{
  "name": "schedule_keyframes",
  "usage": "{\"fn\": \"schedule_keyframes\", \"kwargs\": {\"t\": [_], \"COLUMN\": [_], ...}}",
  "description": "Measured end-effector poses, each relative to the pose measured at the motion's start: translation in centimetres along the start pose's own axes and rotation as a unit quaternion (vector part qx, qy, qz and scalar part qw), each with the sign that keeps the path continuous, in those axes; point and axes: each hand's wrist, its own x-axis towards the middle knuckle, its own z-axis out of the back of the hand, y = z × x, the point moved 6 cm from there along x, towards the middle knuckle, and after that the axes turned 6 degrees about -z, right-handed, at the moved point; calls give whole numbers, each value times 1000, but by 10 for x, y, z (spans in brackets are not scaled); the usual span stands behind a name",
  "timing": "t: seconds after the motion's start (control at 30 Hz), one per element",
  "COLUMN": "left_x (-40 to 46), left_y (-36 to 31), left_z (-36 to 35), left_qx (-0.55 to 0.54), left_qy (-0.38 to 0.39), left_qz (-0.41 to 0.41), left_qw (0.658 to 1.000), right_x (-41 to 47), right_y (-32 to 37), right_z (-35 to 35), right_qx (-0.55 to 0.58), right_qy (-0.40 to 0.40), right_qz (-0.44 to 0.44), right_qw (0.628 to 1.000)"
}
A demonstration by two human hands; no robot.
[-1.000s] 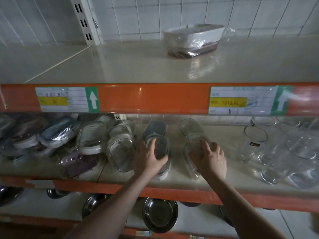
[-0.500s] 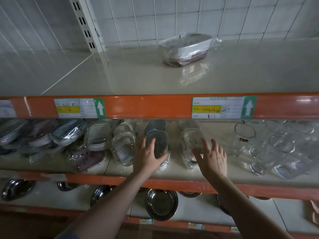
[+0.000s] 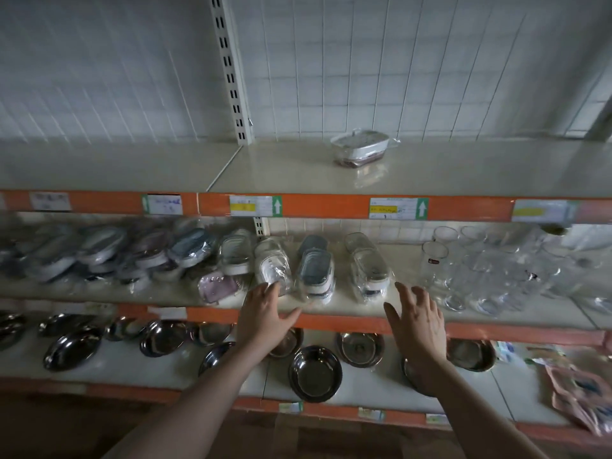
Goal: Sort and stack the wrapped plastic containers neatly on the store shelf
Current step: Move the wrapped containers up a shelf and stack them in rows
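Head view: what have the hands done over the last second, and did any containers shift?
Both hands let go. The left hand released the grey-lidded container stack and the right hand released the clear container stack; both drew back toward the middle shelf's front edge, fingers now spread and holding nothing. The two stacks stayed put, as did the wrapped container on the top shelf and the glasses.

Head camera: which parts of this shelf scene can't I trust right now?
- Price labels: print too small and blurred to read.
- Wrapped containers at far left: motion blur and glare merge them; count unclear.
- Glasses on the right: transparent, overlapping, cut by the frame edge.
- Lone container's contents: hidden by reflective wrap.
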Motion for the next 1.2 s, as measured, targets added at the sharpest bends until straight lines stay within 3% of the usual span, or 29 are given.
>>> {"fn": "schedule_keyframes", "kwargs": {"t": [0.53,0.87,1.2], "left_x": [-57,27,137], "left_y": [-48,-99,-164], "left_z": [165,192,157], "left_qx": [12,45,23], "left_qy": [-95,-156,-155], "left_qz": [-55,-71,-68], "left_qw": [994,984,985], "right_x": [-57,34,158], "right_y": [49,33,4], "right_z": [162,197,201], "right_qx": [17,44,50], "right_qy": [-93,-137,-117], "right_qz": [54,72,109], "right_qw": [994,987,986]}}
